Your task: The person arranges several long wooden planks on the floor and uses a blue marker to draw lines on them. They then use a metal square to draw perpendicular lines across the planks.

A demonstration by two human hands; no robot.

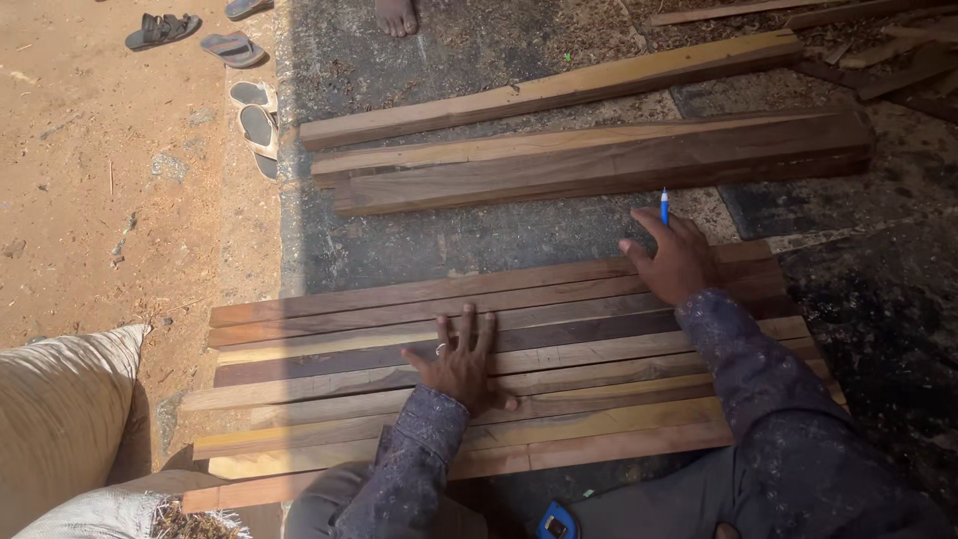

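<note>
Several long wooden strips lie side by side on the ground right in front of me, brown and yellowish. My left hand rests flat on the middle strips, fingers spread, a ring on one finger. My right hand presses on the far strips near their right end and holds a blue pen that points upward between the fingers. Both sleeves are dark and patterned.
Three thicker planks lie farther away on the dark floor. Sandals sit at the sandy edge on the left. Another person's bare foot shows at the top. Sacks stand at lower left. A blue tape measure lies near my knees.
</note>
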